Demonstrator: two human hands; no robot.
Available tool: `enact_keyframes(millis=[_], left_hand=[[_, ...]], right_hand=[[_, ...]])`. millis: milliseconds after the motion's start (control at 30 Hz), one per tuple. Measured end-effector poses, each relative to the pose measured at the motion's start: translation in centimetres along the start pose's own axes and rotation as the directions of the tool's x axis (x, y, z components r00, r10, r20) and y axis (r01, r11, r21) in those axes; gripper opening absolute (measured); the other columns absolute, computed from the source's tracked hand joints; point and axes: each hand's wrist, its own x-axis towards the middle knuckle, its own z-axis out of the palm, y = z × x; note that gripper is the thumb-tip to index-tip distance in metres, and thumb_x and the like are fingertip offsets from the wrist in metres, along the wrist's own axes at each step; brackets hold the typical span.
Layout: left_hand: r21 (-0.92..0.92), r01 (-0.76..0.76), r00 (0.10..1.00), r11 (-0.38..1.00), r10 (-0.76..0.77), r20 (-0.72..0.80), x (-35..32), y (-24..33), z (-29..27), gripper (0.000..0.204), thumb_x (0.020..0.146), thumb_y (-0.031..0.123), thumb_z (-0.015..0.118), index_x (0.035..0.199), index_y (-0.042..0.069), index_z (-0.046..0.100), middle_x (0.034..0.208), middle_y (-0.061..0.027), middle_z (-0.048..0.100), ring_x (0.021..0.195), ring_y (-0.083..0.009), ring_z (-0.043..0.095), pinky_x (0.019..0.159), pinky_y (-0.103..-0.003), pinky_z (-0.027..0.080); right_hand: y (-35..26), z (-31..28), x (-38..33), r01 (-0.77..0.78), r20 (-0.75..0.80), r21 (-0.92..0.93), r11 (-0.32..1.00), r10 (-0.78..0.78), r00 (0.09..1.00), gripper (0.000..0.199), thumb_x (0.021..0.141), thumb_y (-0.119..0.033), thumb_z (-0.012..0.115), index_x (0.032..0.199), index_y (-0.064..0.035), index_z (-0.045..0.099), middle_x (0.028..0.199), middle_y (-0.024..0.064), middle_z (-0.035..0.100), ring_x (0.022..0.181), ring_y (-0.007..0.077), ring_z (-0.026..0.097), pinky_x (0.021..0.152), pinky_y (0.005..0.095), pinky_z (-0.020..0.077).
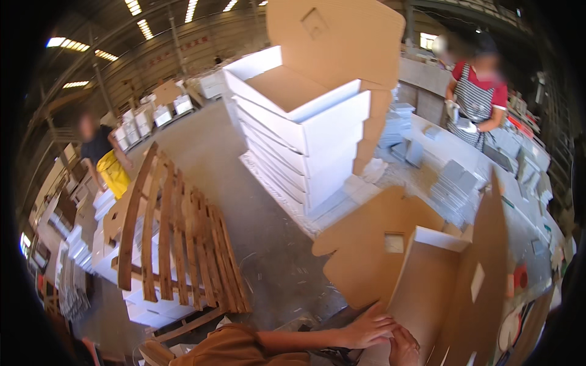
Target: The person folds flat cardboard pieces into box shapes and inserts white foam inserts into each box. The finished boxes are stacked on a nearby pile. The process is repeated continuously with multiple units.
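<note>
A partly folded cardboard box [427, 277], brown inside with white outer walls, lies open in front of me at the lower right. My left hand [369, 327] reaches in from the lower left, fingers bent over the box's near left wall. Close against it, my right hand [403, 348] has its fingers curled at the same near edge; the picture's lower rim cuts it off. Hidden from view is exactly how the fingertips grip the cardboard. Brown flaps with cut-out holes spread from the box: a wide flap [363, 244] on its left and a tall flap [482, 268] standing on its right.
Ahead stands a tall stack of open white boxes [332, 131] with a raised brown lid. A wooden pallet [174, 235] leans at the left. Grey slabs [452, 186] lie on the right-hand table. Two other people [479, 97] stand farther off, one on each side.
</note>
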Motion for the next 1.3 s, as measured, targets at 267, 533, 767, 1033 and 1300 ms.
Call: enact_keyframes(millis=[267,533,767,1033,1300], left_hand=[[0.031,-0.13,0.991,0.991,0.129,0.023,0.7,-1.2,-0.3,0.026,0.083,0.031,0.065,0.081,0.005,0.061,0.112,-0.0093,0.057,0.116,-0.0265,0.047,0.102,-0.046,0.034],[0.133,-0.098,0.993,0.986,0.088,0.075,1.8,-2.4,-2.9,0.021,0.08,0.023,0.069,0.073,0.004,0.06,0.111,-0.0082,0.061,0.113,-0.027,0.052,0.094,-0.039,0.044],[0.043,-0.234,0.965,0.971,0.226,0.129,1.1,0.3,-3.9,0.03,0.08,0.008,0.06,0.11,0.005,0.059,0.119,-0.0103,0.055,0.117,-0.0279,0.048,0.094,-0.04,0.043],[-0.4,0.318,0.942,0.86,-0.237,0.239,-2.3,-0.3,-2.0,0.039,0.085,0.03,0.066,0.116,0.008,0.059,0.11,-0.0083,0.063,0.106,-0.0223,0.055,0.091,-0.035,0.044],[0.343,-0.293,0.954,0.893,0.246,0.175,1.0,-2.0,-4.4,0.034,0.061,0.03,0.076,0.087,0.015,0.061,0.084,0.0036,0.057,0.091,-0.018,0.052,0.077,-0.036,0.041]], right_hand=[[4.8,-1.6,-8.0,-0.333,-0.501,-0.083,0.939,0.249,0.829,0.035,0.086,-0.014,0.064,0.117,0.0009,0.058,0.111,0.0175,0.062,0.099,0.0309,0.061,0.087,0.0364,0.048],[5.3,0.9,-10.6,-0.397,-0.84,0.016,0.918,0.228,0.493,0.033,0.068,0.005,0.071,0.09,-0.0051,0.049,0.078,0.0086,0.054,0.07,0.0257,0.052,0.061,0.0362,0.0419],[9.0,-2.4,-9.6,-0.507,-0.579,0.053,0.86,0.44,0.686,0.042,0.07,0.0,0.066,0.111,-0.0001,0.055,0.102,0.0163,0.061,0.099,0.038,0.057,0.086,0.0418,0.0458],[6.1,-4.8,-5.7,-0.334,-0.313,-0.156,0.93,0.274,0.909,0.057,0.065,-0.006,0.064,0.121,-0.0095,0.056,0.114,0.0149,0.057,0.106,0.0368,0.053,0.086,0.0429,0.0476],[8.3,-4.7,-5.8,-0.335,-0.453,0.139,0.932,0.361,0.815,0.031,0.083,-0.002,0.052,0.113,0.0047,0.056,0.103,0.0244,0.06,0.086,0.0437,0.061,0.074,0.0429,0.0513]])
